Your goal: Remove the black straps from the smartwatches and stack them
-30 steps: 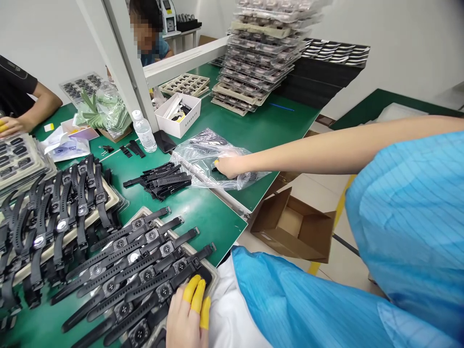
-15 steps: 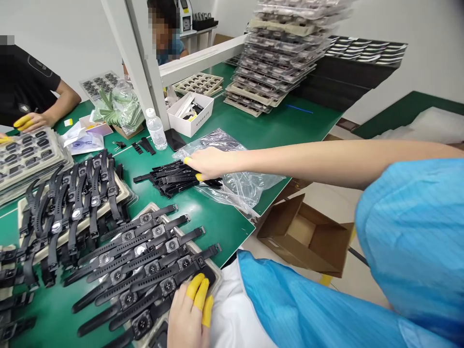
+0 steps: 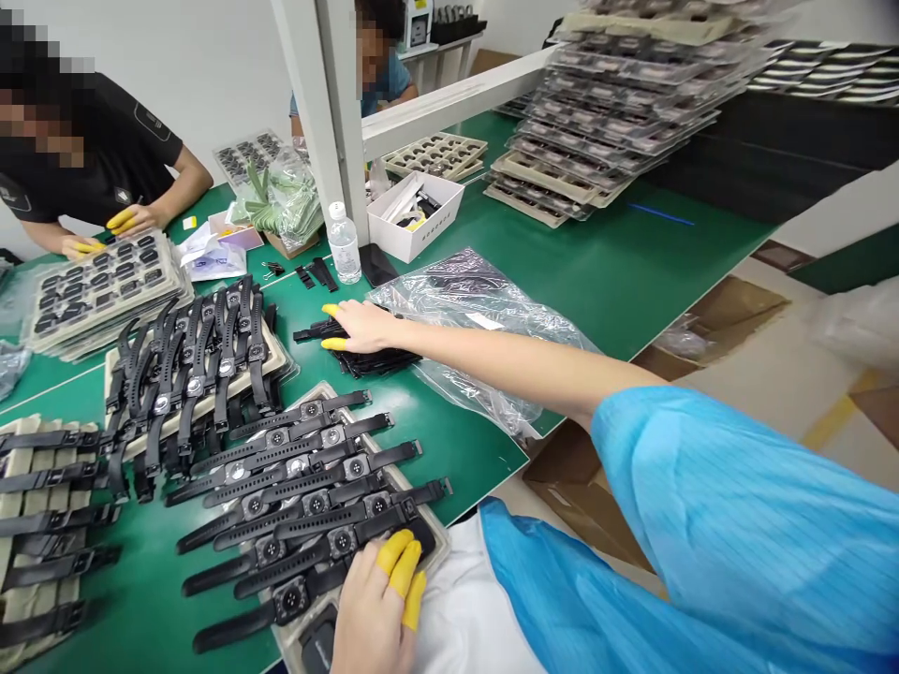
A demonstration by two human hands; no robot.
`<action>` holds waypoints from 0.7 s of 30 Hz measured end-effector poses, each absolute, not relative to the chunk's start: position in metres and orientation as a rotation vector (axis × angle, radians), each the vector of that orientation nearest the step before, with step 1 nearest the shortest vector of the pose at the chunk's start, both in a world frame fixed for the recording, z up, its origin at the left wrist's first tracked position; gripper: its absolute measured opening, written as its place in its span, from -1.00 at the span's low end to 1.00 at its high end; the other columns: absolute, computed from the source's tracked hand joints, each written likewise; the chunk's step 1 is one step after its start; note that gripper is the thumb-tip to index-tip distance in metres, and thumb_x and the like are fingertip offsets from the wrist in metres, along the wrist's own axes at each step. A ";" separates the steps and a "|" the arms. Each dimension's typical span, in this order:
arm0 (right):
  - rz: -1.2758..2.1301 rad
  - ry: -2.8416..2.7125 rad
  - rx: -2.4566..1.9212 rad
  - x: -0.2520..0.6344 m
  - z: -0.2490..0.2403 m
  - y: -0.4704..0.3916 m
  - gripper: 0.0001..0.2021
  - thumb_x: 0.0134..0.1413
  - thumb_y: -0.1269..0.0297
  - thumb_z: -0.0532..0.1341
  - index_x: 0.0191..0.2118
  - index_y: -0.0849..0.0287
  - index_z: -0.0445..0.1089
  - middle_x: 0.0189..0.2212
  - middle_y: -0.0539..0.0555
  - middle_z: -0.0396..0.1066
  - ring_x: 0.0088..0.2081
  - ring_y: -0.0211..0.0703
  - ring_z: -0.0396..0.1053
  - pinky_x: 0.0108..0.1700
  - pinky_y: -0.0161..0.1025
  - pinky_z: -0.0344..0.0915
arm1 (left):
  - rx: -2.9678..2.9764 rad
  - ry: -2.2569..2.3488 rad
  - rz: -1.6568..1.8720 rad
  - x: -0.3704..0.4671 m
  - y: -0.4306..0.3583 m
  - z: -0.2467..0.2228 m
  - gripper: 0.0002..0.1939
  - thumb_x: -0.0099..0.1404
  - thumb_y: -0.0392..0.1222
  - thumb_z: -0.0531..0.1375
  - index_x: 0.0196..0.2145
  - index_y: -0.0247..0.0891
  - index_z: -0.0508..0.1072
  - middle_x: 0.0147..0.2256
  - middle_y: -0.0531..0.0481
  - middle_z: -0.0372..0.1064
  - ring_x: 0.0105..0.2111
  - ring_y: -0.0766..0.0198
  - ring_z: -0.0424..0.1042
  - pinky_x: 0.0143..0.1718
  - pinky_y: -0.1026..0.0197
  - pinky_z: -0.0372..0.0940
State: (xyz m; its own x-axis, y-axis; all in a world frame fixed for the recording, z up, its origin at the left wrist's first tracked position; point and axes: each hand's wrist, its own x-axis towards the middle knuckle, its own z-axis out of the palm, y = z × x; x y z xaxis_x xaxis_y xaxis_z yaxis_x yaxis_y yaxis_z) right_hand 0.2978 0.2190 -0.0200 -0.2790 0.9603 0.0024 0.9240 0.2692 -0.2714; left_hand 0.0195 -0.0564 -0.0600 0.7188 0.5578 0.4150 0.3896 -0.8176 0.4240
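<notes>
One arm (image 3: pixel 492 358) outstretched | right hand (image 3: pixel 361 327) above strap pile (image 3: pixel 383 363), grip spread | left hand (image 3: pixel 379 599) curled at watch tray (image 3: pixel 288 644), grip unclear

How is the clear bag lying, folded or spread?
Spread, loosely: the bag, wrinkled, fans out across the green table, beside the straps at the right hand.

Black straps (image 3: pixel 379 363), green table (image 3: pixel 460 459), blue sleeve (image 3: pixel 709 468)

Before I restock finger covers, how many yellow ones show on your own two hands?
5 covers: three on the left hand, two on the right hand; others may be hidden.
</notes>
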 end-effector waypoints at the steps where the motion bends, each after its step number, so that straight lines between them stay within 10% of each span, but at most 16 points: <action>1: 0.383 -2.332 -1.774 0.301 -0.020 0.220 -0.27 0.36 -0.20 0.05 0.36 0.33 0.12 0.24 0.45 0.33 0.19 0.30 0.32 0.12 0.10 0.28 | 2.615 0.746 0.767 0.020 -0.057 -0.060 -0.72 0.53 -0.29 0.05 0.08 -0.29 0.48 -0.04 -0.18 0.59 -0.08 0.12 0.56 -0.06 0.08 0.50; 21: -0.042 -2.360 -1.841 0.323 -0.046 0.115 -0.69 0.40 0.35 0.05 0.09 0.29 0.44 -0.02 0.35 0.45 -0.02 0.21 0.31 -0.10 0.00 0.20 | 2.631 0.798 0.634 0.022 -0.063 -0.046 -0.71 0.54 -0.28 0.03 0.08 -0.33 0.47 -0.04 -0.20 0.58 -0.10 0.11 0.53 -0.14 0.07 0.50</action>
